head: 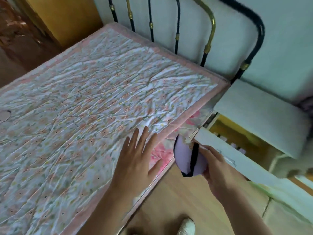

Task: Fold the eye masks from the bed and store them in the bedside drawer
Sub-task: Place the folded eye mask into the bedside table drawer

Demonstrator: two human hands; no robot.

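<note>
My right hand (215, 163) grips a folded lilac eye mask (183, 156) with a black strap, held just beside the bed's edge and close to the front panel of the open bedside drawer (218, 146). My left hand (137, 160) lies flat with spread fingers on the floral quilt (84, 99) near the bed's right edge. Another pale eye mask (4, 115) shows partly at the far left edge of the bed. Small items sit inside the drawer, too blurred to name.
A white bedside cabinet (260, 114) stands right of the bed, under a black and gold metal headboard (210, 31). Wooden floor (177, 197) lies between bed and drawer, with my white shoe (186, 226) on it.
</note>
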